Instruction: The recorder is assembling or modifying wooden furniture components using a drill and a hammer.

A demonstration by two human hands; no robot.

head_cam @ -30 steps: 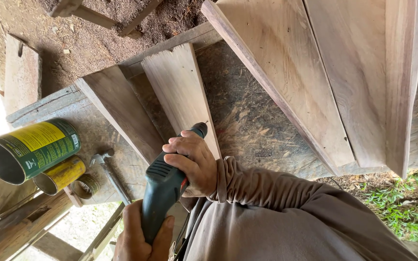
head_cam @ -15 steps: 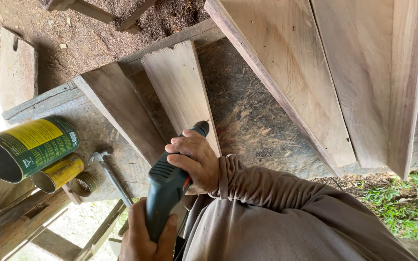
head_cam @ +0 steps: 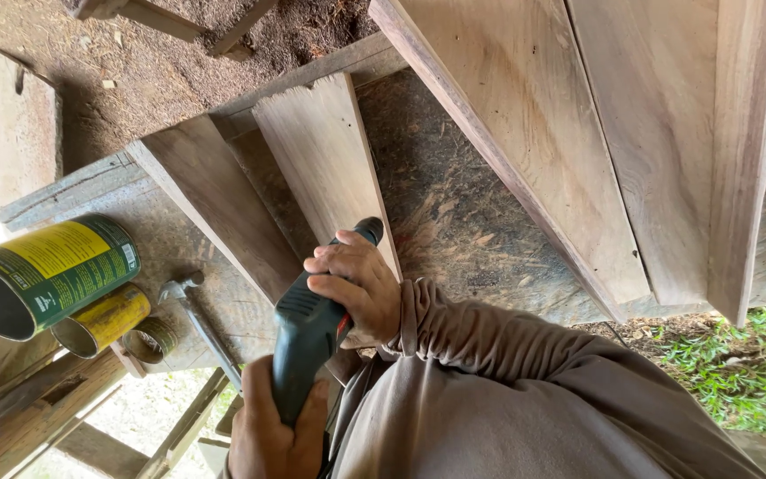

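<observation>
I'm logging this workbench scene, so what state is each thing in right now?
Power drill: gripped in both hands, nose pressed to a board.
Right hand: closed over the drill's body.
Left hand: closed round the drill's handle.
Short board: lying flat on the bench.
Large tin: on its side, open, looks empty.
Small yellow tin: on its side, open.
Hammer: lying flat, untouched.
</observation>
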